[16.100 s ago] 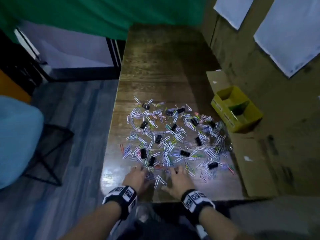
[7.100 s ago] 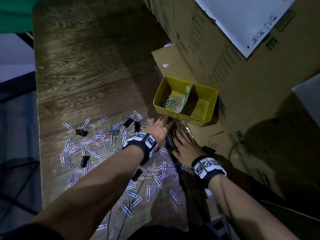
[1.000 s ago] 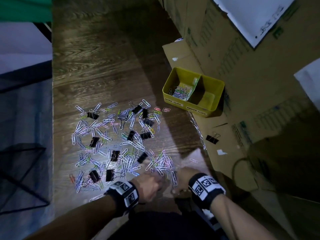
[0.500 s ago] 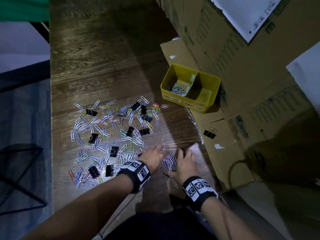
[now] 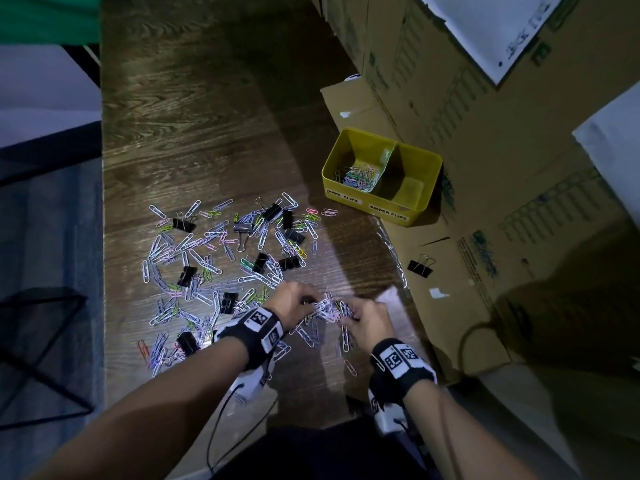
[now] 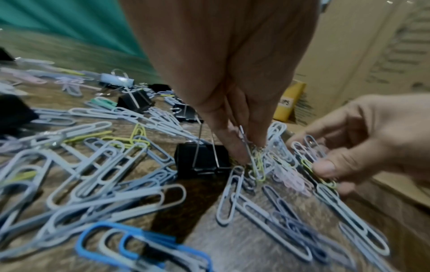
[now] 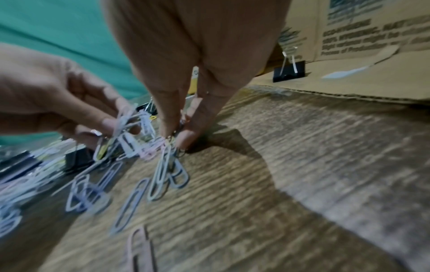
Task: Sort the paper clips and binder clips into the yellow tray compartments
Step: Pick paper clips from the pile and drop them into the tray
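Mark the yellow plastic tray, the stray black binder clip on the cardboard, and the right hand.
yellow plastic tray [image 5: 347, 199]: head view, front wall.
stray black binder clip [image 5: 419, 268]: head view, black body.
right hand [image 5: 369, 323]: head view, back of hand.

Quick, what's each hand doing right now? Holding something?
Left hand: pinching a bunch of paper clips.
Right hand: pinching the same bunch from the other side.

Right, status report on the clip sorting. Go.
Left hand and right hand both pinching paper clips. Yellow tray: paper clips one side, other bare. Binder clips mixed in pile.
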Motion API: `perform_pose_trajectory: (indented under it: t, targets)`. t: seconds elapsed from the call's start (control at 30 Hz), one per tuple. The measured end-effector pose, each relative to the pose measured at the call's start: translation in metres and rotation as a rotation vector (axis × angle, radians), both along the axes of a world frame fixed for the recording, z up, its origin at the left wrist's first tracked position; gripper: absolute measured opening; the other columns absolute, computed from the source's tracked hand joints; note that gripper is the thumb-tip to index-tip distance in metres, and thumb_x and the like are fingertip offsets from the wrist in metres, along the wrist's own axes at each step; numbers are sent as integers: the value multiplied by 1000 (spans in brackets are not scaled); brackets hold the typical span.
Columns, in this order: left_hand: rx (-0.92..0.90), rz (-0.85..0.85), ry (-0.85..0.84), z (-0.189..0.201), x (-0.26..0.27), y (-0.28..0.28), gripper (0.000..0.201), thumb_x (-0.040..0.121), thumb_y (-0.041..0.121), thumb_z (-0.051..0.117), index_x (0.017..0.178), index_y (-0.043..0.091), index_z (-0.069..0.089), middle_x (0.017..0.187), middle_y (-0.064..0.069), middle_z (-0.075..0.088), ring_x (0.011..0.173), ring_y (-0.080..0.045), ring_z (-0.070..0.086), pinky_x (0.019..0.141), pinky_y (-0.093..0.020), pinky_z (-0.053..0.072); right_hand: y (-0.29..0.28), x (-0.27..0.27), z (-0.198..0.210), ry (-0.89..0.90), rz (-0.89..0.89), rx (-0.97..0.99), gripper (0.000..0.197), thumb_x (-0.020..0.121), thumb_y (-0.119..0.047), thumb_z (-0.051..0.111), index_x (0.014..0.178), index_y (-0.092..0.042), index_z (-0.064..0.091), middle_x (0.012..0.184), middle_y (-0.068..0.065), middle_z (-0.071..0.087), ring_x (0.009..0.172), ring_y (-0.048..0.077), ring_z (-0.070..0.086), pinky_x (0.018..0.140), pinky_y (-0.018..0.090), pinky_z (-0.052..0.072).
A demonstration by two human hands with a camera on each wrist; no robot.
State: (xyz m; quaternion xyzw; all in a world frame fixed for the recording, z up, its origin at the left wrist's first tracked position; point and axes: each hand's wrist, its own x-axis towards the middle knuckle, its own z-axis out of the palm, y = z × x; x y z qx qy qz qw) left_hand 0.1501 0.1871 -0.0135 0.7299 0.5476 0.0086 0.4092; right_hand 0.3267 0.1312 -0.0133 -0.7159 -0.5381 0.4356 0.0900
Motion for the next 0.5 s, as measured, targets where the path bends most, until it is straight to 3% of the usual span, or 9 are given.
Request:
perform_pose_trajectory:
  t: [0.17,0.23,0.3,0.4,0.5]
  targets:
    - [-292,341,-227,4,-12,8,15,76,5,73,86,15,69,85,3,70,82,-16,66,81,-33,55,7,18,3,167,-100,-40,47,82,-18,71,126,-30,57,96,-1,64,78,3,58,70,9,46]
    - [-392,453,-350,11,-15,12,15,75,-1,70,84,11,67,80,-3,69,77,-20,66,72,-30,57,10,22,2,263,-172,-27,48,80,-19,73,124,-32,58,100,2,65,86,8,63,76,23,56]
    - [-453,515,-462,21,-18,18,16,75,-6,69,85,7,66,77,-9,67,72,-20,65,67,-27,58,14,27,6,330,-241,-13,45,79,-18,75,118,-35,62,107,10,65,86,10,65,83,37,56]
    - [-508,527,-527,36,-23,33,17,74,-5,69,89,4,66,74,-11,62,68,-17,65,67,-29,58,21,33,23,496,-349,3,43,80,-10,72,117,-30,63,110,17,65,73,20,71,73,24,56]
    - [-529,495,-564,56,-23,55,18,74,-3,69,89,4,66,72,-10,57,65,-16,64,70,-33,58,33,37,47,634,-440,69,43,78,0,70,116,-20,63,102,15,68,67,13,70,61,18,55]
